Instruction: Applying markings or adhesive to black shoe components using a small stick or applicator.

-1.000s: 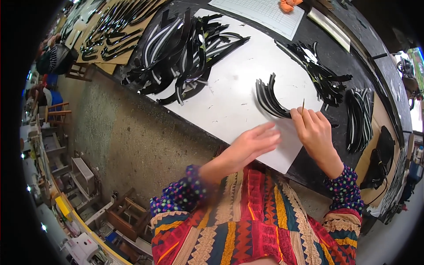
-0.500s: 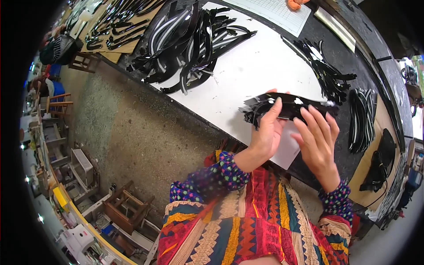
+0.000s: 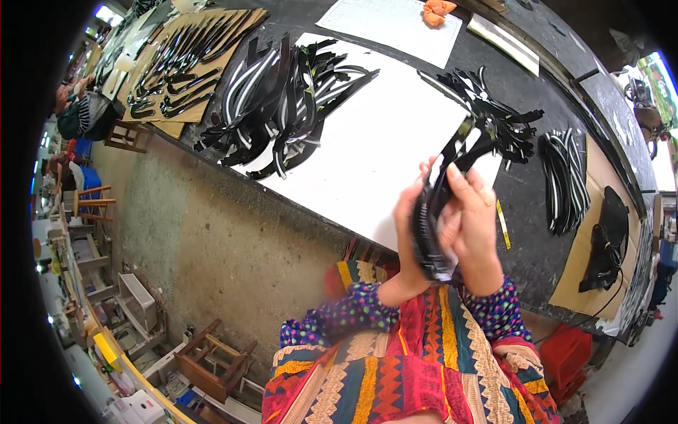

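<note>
One bundle of black strips (image 3: 425, 226), held two-handed
Left grip (image 3: 407, 233) and right grip (image 3: 472, 230) clasp it, both partly curled; one large heap (image 3: 286, 106) lies on the worktop (image 3: 533, 272) left of them, two smaller heaps (image 3: 563, 191) rightward.

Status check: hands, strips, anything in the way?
Left hand, right hand: both holding black strip bundle. Bundle slanted, partly blurred. Loose strip pile near its far end in view; no visible snag.
</note>
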`<action>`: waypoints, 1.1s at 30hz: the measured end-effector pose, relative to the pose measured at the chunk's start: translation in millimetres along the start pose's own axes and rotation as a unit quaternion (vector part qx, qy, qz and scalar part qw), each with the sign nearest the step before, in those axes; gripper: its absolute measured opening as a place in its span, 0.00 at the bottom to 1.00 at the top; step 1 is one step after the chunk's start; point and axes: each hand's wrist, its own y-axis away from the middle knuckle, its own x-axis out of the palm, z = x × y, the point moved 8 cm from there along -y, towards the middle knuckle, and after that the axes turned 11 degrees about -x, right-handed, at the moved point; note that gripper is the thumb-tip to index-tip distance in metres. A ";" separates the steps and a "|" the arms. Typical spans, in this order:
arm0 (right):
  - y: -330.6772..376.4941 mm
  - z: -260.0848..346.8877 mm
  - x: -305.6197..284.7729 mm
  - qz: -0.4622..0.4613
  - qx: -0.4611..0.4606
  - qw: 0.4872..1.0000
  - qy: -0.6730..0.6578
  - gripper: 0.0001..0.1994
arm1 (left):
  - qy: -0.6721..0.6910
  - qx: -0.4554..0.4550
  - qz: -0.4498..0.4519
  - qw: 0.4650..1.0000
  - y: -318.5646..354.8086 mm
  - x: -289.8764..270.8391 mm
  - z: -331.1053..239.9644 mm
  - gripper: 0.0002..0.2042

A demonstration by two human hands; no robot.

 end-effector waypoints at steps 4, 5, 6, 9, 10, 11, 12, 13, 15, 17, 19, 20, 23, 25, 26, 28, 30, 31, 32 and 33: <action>-43.2 32.7 2.0 0.163 0.035 0.976 0.141 0.12 | -0.133 0.016 0.124 0.983 9.1 -0.9 -35.0 0.37; -50.9 42.4 10.1 0.235 0.045 0.945 0.223 0.12 | -0.172 0.000 0.121 0.978 10.6 -9.9 -39.2 0.36; -52.8 37.0 13.5 0.286 0.094 0.910 0.287 0.14 | -0.190 0.041 0.075 0.978 10.6 -22.1 -46.8 0.29; -46.2 10.5 26.4 0.452 0.129 0.641 0.607 0.19 | -0.268 0.150 0.077 0.948 1.6 -41.9 -59.0 0.20; -44.0 1.5 26.9 0.521 -0.045 0.648 0.554 0.20 | -0.307 0.157 0.059 0.937 -5.3 -42.2 -61.9 0.13; -41.5 -1.5 19.5 0.522 -0.038 0.649 0.552 0.20 | -0.308 0.150 0.059 0.938 -12.1 -45.2 -60.9 0.13; -42.5 3.5 23.4 0.498 -0.086 0.641 0.577 0.20 | -0.373 0.160 0.086 0.910 -17.0 -43.1 -57.6 0.12; -41.8 8.9 28.5 0.473 -0.134 0.631 0.600 0.20 | -0.435 0.168 0.115 0.877 -20.3 -42.5 -51.5 0.11; -39.0 8.8 27.1 0.450 -0.107 0.621 0.633 0.20 | -0.481 0.175 0.121 0.850 -27.4 -42.7 -44.1 0.13; -43.7 14.4 16.7 0.379 -0.096 0.706 0.591 0.18 | -0.544 0.171 0.125 0.812 -35.6 -33.2 -41.4 0.19; -43.8 16.8 10.9 0.360 -0.146 0.711 0.586 0.16 | -0.577 0.181 0.149 0.782 -40.0 -23.4 -39.1 0.21; -46.1 20.0 6.7 0.329 -0.152 0.719 0.593 0.16 | -0.609 0.195 0.169 0.750 -40.5 -17.4 -35.9 0.24; -48.0 23.5 3.8 0.278 -0.176 0.717 0.615 0.14 | -0.651 0.185 0.190 0.711 -54.2 -13.3 -25.3 0.25; -49.8 26.2 -0.8 0.246 -0.198 0.683 0.659 0.14 | -0.656 0.185 0.180 0.710 -57.8 -14.7 -23.1 0.25; -51.1 27.3 0.6 0.249 -0.229 0.637 0.692 0.13 | -0.662 0.186 0.184 0.702 -58.2 -14.5 -22.4 0.25; -56.1 28.2 -2.1 0.242 -0.185 0.656 0.691 0.13 | -0.660 0.197 0.181 0.702 -61.1 -10.6 -25.7 0.24; -61.1 28.9 -3.8 0.234 -0.141 0.672 0.688 0.12 | -0.640 0.197 0.203 0.715 -67.5 -5.7 -28.4 0.23; -62.0 25.0 -1.5 0.260 -0.117 0.698 0.657 0.13 | -0.620 0.196 0.222 0.727 -70.6 -2.8 -29.1 0.23; -61.9 20.0 0.5 0.285 -0.093 0.722 0.623 0.13 | -0.593 0.197 0.239 0.743 -73.8 0.0 -29.8 0.20; -61.7 17.6 -0.1 0.284 -0.092 0.722 0.624 0.13 | -0.592 0.197 0.241 0.743 -76.1 2.6 -27.4 0.20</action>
